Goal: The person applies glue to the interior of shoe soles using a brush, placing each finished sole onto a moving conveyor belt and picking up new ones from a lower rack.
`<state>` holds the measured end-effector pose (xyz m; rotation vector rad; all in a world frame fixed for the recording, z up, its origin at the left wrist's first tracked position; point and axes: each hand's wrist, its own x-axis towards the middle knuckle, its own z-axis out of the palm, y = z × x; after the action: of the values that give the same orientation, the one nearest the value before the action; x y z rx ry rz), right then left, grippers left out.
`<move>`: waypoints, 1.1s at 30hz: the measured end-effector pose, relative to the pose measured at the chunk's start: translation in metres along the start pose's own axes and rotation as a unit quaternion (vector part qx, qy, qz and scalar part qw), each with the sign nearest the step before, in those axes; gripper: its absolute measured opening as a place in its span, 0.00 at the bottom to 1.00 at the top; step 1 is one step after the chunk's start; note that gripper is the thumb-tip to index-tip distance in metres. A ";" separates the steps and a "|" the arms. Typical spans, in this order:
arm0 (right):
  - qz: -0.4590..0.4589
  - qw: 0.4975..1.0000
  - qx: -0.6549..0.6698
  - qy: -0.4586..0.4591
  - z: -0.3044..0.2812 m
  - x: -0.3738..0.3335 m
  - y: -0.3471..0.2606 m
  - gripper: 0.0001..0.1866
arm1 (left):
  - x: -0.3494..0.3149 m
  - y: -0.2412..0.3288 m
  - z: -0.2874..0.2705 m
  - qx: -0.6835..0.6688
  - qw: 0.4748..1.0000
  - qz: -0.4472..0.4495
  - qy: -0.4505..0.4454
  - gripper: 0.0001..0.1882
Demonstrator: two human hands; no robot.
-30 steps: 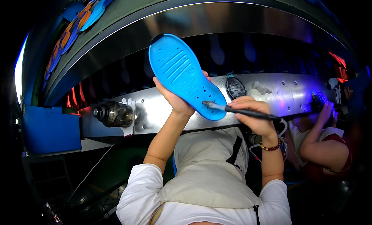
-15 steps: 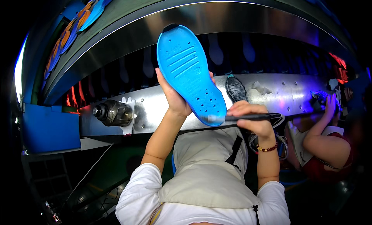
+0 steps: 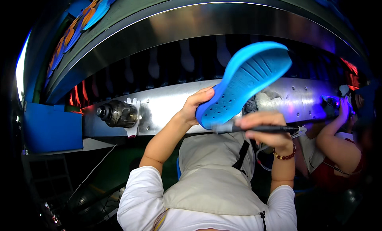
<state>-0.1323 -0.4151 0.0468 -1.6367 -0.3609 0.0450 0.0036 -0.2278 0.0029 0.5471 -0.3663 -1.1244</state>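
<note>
My left hand (image 3: 198, 105) grips a bright blue shoe sole (image 3: 248, 77) by its edge near the heel end. The sole is tilted up above the metal bench, its ribbed and holed face turned toward the right. A black-handled brush (image 3: 262, 128) lies in my closed right hand (image 3: 268, 127), with a thin white tube or cord at its back end. Its pale tip, smeared by motion, is at the sole's lower heel edge; whether it touches cannot be told. Mostly hidden behind the sole, a dark sole (image 3: 250, 105) rests on the bench.
A dark transparent bottle (image 3: 121, 113) stands on a white glove (image 3: 134, 129) at the bench's left. Behind the metal bench (image 3: 167, 99) runs a dark rack of hanging soles (image 3: 187, 57). More soles (image 3: 75, 30) lie upper left. A co-worker (image 3: 338, 143) sits at the right.
The blue sole has turned from facing up toward me to tilted, its toe swinging right. My left hand has shifted its hold toward the heel edge. The right hand and brush have moved slightly right and down.
</note>
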 end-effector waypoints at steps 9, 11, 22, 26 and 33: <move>-0.065 0.992 -0.103 -0.037 -0.012 -0.001 -0.011 0.10 | -0.004 0.007 0.000 0.057 0.959 -0.254 0.116 0.27; -0.041 0.988 -0.131 -0.073 -0.014 -0.001 -0.005 0.10 | -0.005 0.013 0.001 0.106 0.948 -0.285 0.093 0.30; -0.023 0.970 -0.211 -0.116 -0.025 -0.019 -0.010 0.12 | -0.017 0.030 -0.009 0.110 0.963 -0.227 0.094 0.32; -0.027 0.994 -0.057 0.084 -0.028 -0.014 0.003 0.12 | -0.019 0.030 -0.012 0.098 0.959 -0.209 0.162 0.32; 0.006 0.998 -0.066 0.022 -0.034 -0.023 0.012 0.11 | -0.019 0.039 -0.018 0.101 0.969 -0.143 0.176 0.33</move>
<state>-0.1434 -0.4544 0.0342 -1.7683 -0.3257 -0.0062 0.0342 -0.1934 0.0109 0.9874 -0.0927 -1.2451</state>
